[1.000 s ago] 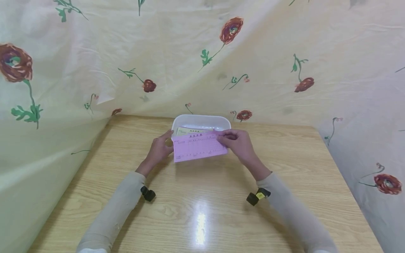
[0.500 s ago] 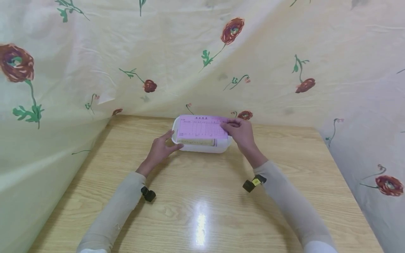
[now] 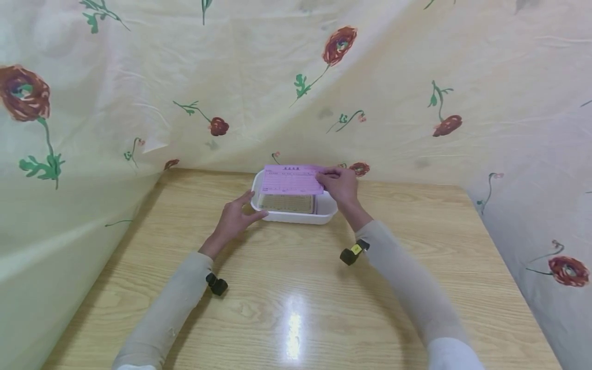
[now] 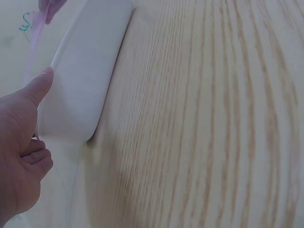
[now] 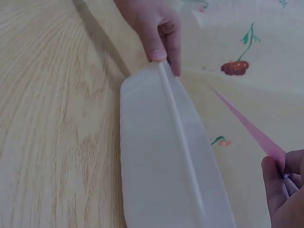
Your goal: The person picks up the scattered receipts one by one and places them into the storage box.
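A white plastic box [image 3: 300,218] stands at the table's back edge. My left hand [image 3: 233,219] grips its left end, thumb on the front rim and fingers at the end wall, as the left wrist view shows the thumb [image 4: 40,85] close up. Inside the box lies a pale yellow printed form [image 3: 287,203] atop other paper, its back part hidden. Above it my right hand [image 3: 343,185] pinches a pink printed form [image 3: 291,180] by its right end. The right wrist view shows the pink form [image 5: 251,128] nearly edge-on, clear of the rim.
The wood-grain table [image 3: 287,288] stretches in front of the box. Behind and at both sides hangs a floral cloth [image 3: 259,77], close to the box's back. Small black cameras [image 3: 216,284] sit on both wrists.
My right hand has carried the pink form from in front of the box up and back over it, then slightly left. The yellow form shows more. My left hand stays at the box.
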Available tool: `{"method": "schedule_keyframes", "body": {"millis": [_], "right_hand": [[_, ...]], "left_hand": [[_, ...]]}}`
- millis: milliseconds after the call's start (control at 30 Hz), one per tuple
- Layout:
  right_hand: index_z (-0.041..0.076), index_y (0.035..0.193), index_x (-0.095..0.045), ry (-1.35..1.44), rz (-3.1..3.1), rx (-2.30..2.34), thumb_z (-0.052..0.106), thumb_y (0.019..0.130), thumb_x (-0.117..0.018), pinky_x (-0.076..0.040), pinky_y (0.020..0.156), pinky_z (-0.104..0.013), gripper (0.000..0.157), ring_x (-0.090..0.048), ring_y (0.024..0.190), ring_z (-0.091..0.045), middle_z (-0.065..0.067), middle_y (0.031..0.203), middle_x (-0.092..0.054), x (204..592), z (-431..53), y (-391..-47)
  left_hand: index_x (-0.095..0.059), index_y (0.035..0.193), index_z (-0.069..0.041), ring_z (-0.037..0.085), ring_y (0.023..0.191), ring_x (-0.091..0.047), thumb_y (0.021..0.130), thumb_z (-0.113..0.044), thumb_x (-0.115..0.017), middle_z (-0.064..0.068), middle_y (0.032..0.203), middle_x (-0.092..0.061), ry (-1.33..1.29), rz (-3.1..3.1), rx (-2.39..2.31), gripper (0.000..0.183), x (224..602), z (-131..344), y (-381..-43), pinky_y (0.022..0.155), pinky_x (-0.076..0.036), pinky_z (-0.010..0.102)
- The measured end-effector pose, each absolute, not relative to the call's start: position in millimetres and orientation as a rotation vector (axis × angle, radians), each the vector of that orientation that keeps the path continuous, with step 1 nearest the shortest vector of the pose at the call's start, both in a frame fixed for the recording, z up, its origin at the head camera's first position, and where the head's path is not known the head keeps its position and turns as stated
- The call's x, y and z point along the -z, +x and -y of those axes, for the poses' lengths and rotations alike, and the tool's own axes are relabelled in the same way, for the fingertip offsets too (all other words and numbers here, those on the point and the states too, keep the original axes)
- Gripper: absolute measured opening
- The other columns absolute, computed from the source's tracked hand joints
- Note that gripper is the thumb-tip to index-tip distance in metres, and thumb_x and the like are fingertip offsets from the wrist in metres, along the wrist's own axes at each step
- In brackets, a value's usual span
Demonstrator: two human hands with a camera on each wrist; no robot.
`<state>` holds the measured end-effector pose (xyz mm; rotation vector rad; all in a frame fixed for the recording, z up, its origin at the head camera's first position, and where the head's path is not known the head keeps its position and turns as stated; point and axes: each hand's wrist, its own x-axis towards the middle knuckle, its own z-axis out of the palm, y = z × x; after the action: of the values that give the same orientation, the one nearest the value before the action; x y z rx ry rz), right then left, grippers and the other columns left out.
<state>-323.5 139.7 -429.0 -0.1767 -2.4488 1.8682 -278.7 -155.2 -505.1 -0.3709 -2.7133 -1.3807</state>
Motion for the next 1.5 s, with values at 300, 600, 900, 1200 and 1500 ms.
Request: {"method": "schedule_keyframes", "body": {"millis": [300,600,900,1200,1500], "right_hand": [[-0.002,0.113,-0.073,-0.166,2.51,-1.75,0.009,0.091,-0.076,-0.064,0.075,-0.029,0.024,-0.075,0.091,-0.027,-0.021,0.107,-0.075,443,-127,-338],[0.0,0.106,-0.076,-0.154,2.641,-1.613,0.01,0.089,-0.078,-0.062,0.069,-0.027,0.02,-0.073,0.082,-0.023,-0.017,0.099,-0.076,454,-116,-338],[-0.001,0.102,-0.076,-0.131,2.716,-1.492,0.009,0.087,-0.077,-0.062,0.071,-0.03,0.018,-0.073,0.083,-0.026,-0.017,0.099,-0.077,464,-110,-339],[-0.002,0.104,-0.076,-0.111,2.761,-1.508,0.012,0.089,-0.076,-0.062,0.076,-0.032,0.021,-0.074,0.089,-0.028,-0.018,0.103,-0.077,464,-114,-342],[-0.003,0.115,-0.072,-0.105,2.638,-1.776,0.014,0.094,-0.073,-0.063,0.085,-0.036,0.028,-0.076,0.089,-0.025,-0.021,0.109,-0.075,456,-137,-339]], "left_hand": [[-0.046,0.149,0.002,0.04,0.149,-0.033,0.087,-0.039,-0.082,0.024,0.159,-0.037,-0.373,2.705,1.373,0.083,505,155,-277,0.122,-0.03,0.053],[-0.046,0.15,0.002,0.04,0.148,-0.034,0.087,-0.039,-0.082,0.025,0.157,-0.038,-0.393,2.689,1.368,0.083,505,155,-277,0.123,-0.03,0.052],[-0.047,0.148,0.003,0.04,0.147,-0.036,0.087,-0.038,-0.082,0.026,0.156,-0.04,-0.404,2.684,1.346,0.082,507,155,-278,0.122,-0.031,0.05],[-0.047,0.149,0.003,0.038,0.148,-0.035,0.087,-0.037,-0.082,0.026,0.156,-0.039,-0.406,2.684,1.36,0.082,506,154,-279,0.123,-0.031,0.05],[-0.047,0.149,0.002,0.039,0.148,-0.035,0.087,-0.037,-0.082,0.026,0.157,-0.039,-0.393,2.701,1.365,0.081,505,152,-281,0.123,-0.029,0.052]]}}
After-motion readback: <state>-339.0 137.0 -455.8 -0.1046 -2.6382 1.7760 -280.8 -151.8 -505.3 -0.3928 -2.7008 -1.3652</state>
